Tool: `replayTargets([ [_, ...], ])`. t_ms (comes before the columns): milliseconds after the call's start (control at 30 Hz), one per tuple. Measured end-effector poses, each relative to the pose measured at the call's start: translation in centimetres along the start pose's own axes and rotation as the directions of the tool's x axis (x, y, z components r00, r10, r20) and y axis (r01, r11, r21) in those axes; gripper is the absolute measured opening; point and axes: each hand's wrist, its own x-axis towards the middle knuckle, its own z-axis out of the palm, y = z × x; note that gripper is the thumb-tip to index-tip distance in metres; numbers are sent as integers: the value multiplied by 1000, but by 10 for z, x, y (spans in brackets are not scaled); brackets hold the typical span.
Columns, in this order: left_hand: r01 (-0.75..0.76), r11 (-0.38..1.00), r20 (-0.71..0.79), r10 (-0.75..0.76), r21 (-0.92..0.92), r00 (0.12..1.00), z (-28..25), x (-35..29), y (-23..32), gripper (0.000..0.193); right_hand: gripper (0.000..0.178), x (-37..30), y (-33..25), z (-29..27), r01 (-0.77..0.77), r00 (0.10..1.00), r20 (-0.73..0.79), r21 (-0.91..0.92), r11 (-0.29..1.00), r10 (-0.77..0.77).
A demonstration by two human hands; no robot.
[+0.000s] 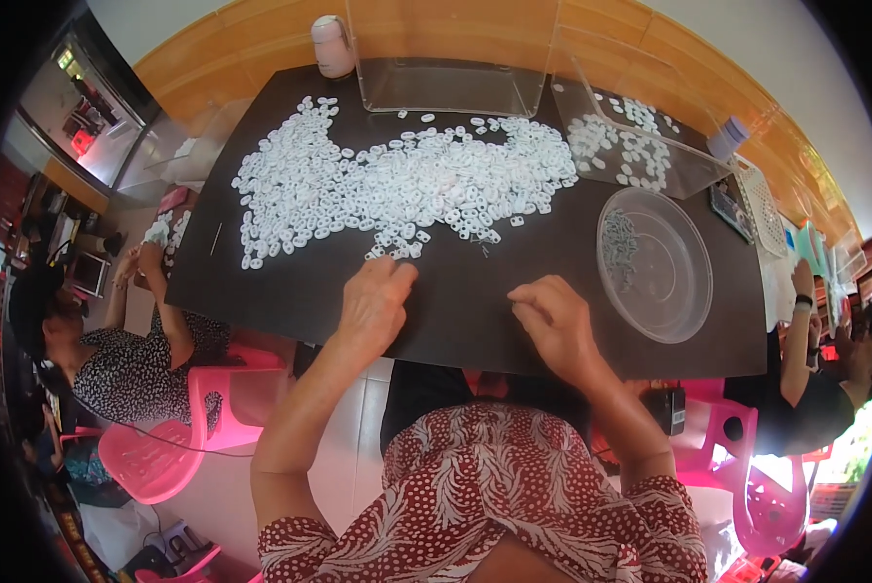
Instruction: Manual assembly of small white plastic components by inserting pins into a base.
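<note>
Lots of small white rings (pixel 436 185) are spread in one big heap on the dark table (pixel 455 321), and the L hand (pixel 375 301) is nearer to them than the R hand (pixel 558 321). A little bunch of rings (pixel 397 243) is set at the front edge of the heap, just past the L fingertips, i.e. on the far side from the body. The heap's long side is stretched L to R; single rings are turned every which way, so no one long axis is shared. The L fingers are bent & held close together, w/ tips aimed at the bunch. The R fingers are curled, w/ the thumb near the first finger & tips aimed L. Since the tips are tiny & part hidden, it can't be told if anything's pinched by either hand. Some loose grey bits (pixel 485 250) are seen ahead & a bit L of the R hand, by the heap's edge. More thin grey pieces (pixel 619 251) are held in the round clear tub (pixel 674 287), on the R of the R hand, well apart from the L one.
</note>
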Motion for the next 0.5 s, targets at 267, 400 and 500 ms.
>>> replayTargets([
  [267, 481, 336, 325, -426, -810, 845, 6, -3, 50, 4, 13, -7, -9, 11, -97, 995, 16, 133, 986, 96],
  [400, 389, 38, 340, -413, -920, 845, 16, -3, 65, 12, 15, -6, -9, 18, -130, 991, -2, 186, 974, 132],
  [500, 352, -84, 352, -429, -932, 832, 18, -3, 71, 13, 16, 0, -9, 25, -155, 986, -3, 313, 937, 164],
])
